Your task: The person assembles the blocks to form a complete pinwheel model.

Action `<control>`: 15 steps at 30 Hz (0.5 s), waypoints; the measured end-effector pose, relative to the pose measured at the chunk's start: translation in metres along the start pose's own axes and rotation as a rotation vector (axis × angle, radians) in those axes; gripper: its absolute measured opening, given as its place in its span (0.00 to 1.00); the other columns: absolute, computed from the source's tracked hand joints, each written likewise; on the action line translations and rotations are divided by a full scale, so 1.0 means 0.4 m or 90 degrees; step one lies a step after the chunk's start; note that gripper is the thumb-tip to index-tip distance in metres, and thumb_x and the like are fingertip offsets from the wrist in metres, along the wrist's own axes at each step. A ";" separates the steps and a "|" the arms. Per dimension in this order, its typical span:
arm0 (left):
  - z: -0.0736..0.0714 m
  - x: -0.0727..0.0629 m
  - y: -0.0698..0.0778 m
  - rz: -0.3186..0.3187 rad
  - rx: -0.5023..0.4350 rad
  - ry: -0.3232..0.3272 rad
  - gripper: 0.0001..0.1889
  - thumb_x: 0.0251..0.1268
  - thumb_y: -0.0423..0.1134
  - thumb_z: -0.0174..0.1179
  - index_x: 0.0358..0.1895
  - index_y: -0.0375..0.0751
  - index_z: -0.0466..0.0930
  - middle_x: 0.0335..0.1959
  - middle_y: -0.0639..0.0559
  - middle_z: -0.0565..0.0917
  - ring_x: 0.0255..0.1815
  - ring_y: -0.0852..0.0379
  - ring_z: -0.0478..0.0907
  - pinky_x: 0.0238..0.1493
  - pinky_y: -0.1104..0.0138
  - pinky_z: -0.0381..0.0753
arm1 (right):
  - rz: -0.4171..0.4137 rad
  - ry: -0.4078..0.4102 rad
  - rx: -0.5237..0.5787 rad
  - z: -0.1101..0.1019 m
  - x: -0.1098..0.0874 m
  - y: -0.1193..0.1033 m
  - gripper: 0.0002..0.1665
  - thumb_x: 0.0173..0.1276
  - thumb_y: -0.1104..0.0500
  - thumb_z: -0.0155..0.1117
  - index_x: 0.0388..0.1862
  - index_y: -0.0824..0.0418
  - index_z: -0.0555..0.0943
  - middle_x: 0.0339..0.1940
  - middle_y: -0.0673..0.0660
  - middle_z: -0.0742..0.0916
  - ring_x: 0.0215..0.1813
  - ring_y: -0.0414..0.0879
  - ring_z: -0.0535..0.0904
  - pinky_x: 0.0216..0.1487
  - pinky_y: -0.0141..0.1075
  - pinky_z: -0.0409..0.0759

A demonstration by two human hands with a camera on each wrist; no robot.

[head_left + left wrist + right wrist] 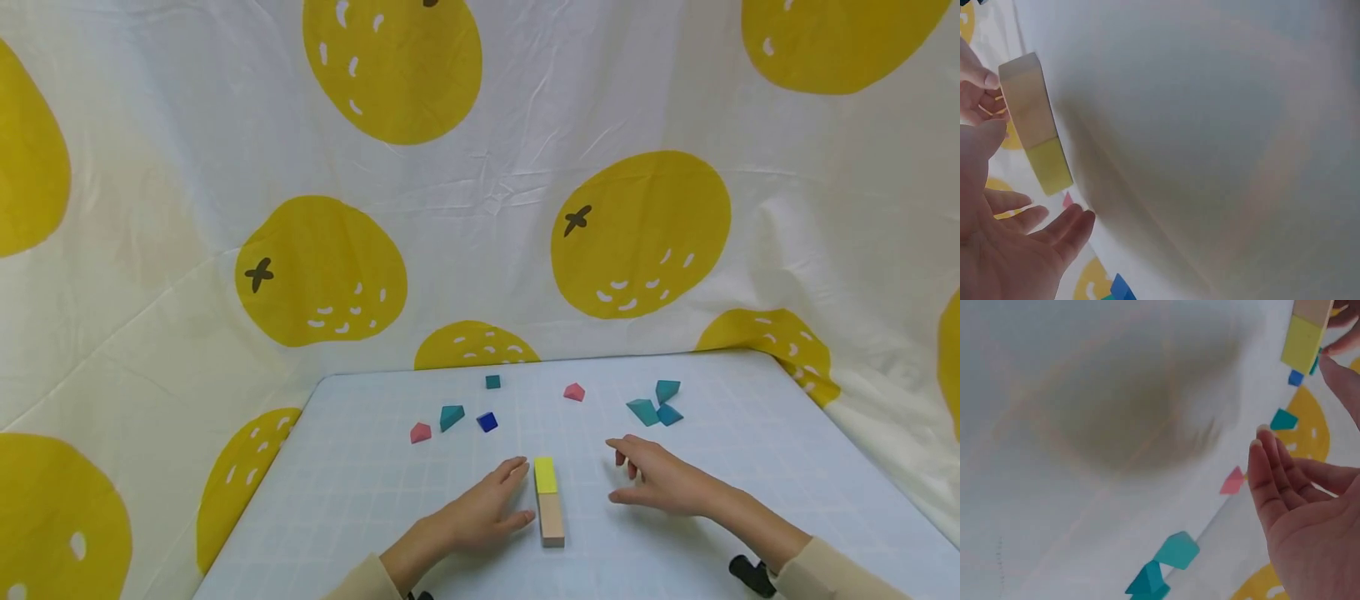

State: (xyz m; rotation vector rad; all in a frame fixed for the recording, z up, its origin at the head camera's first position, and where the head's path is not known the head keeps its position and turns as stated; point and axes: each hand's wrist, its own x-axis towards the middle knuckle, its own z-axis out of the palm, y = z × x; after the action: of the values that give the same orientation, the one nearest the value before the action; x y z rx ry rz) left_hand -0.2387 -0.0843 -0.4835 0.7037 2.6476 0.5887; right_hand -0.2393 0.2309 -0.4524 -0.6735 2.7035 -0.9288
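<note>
A yellow block [545, 475] and a plain wooden block [551, 521] lie end to end on the table, the wooden one nearer me. My left hand [487, 504] is just left of them, fingers loosely extended and nothing held; the left wrist view shows the same yellow block [1049, 166] beyond the thumb and fingertips. Off to the right, with a gap between it and the blocks, my right hand [663, 479] hovers with fingers slightly bent and holds nothing. In the right wrist view the yellow block [1302, 344] is apart from the right fingers [1266, 478].
Farther back lie a dark green block [492, 382], a blue block [487, 422], a teal block [452, 417] and two pink blocks, one left [421, 432], one right [574, 392]. Three teal and blue-green pieces [643, 412] cluster at back right. A fruit-print cloth [480, 250] hangs behind the table.
</note>
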 end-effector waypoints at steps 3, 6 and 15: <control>0.007 -0.004 0.006 0.004 0.020 -0.003 0.42 0.70 0.65 0.57 0.82 0.56 0.55 0.83 0.62 0.55 0.80 0.57 0.59 0.71 0.55 0.72 | -0.001 0.013 -0.013 -0.015 -0.002 0.021 0.46 0.62 0.50 0.78 0.70 0.74 0.70 0.46 0.54 0.81 0.42 0.48 0.75 0.37 0.29 0.79; 0.010 -0.007 0.011 0.022 0.050 -0.007 0.41 0.73 0.67 0.52 0.83 0.55 0.53 0.84 0.61 0.52 0.81 0.58 0.57 0.71 0.56 0.71 | -0.013 0.031 -0.030 -0.033 -0.006 0.043 0.44 0.62 0.50 0.78 0.68 0.74 0.71 0.47 0.55 0.82 0.42 0.47 0.75 0.37 0.29 0.79; 0.027 -0.013 0.019 0.075 0.114 -0.011 0.40 0.78 0.69 0.36 0.84 0.53 0.47 0.85 0.61 0.44 0.82 0.56 0.54 0.75 0.53 0.66 | -0.014 0.086 -0.053 -0.075 -0.015 0.111 0.44 0.64 0.50 0.76 0.66 0.78 0.71 0.47 0.56 0.83 0.41 0.45 0.75 0.37 0.31 0.78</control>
State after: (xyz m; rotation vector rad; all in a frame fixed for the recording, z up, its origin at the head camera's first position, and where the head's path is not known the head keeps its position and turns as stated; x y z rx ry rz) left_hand -0.2271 -0.0778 -0.4883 0.9168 2.6803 0.3760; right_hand -0.2595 0.2805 -0.4563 -0.6810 2.8731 -0.9015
